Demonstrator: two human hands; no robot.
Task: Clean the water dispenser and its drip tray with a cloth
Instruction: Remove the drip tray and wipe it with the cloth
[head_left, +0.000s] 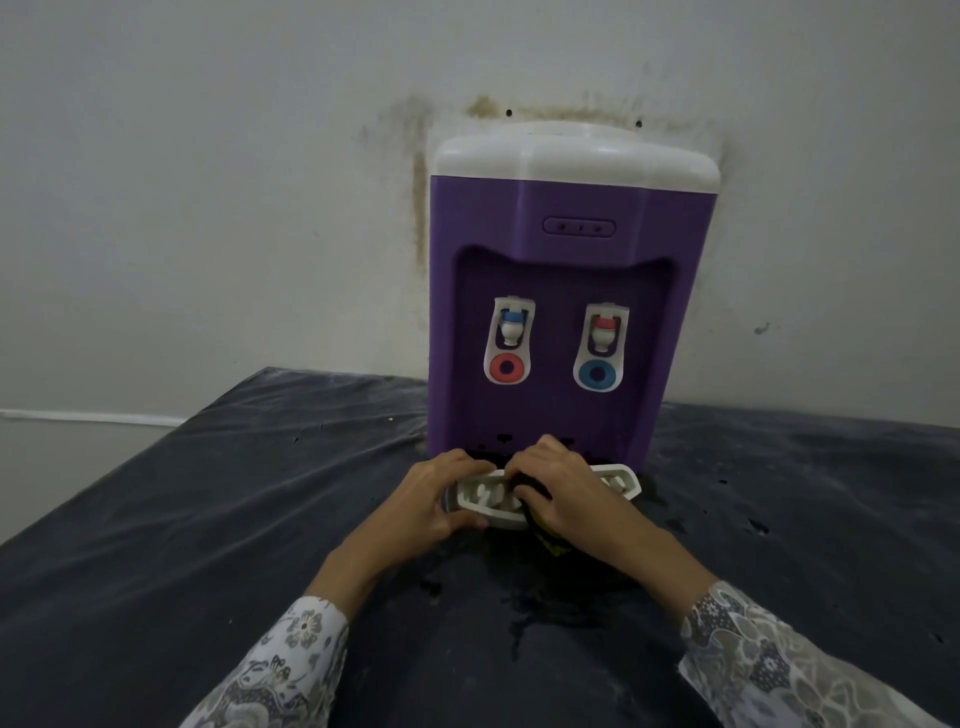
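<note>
A purple water dispenser (566, 291) with a white lid and two taps stands against the wall. Its white drip tray (621, 480) lies on the table in front of its base. My left hand (431, 499) grips the tray's left end, thumb under the front edge. My right hand (566, 493) lies over the middle of the tray, fingers curled on a dark cloth (545, 535). Most of the cloth is hidden under the hand; a dark and yellowish bit shows below the palm.
The table (208, 519) is covered with a dark, wrinkled sheet with wet patches near the tray. A stained white wall (260, 208) rises right behind the dispenser. The table's left edge runs diagonally at the left.
</note>
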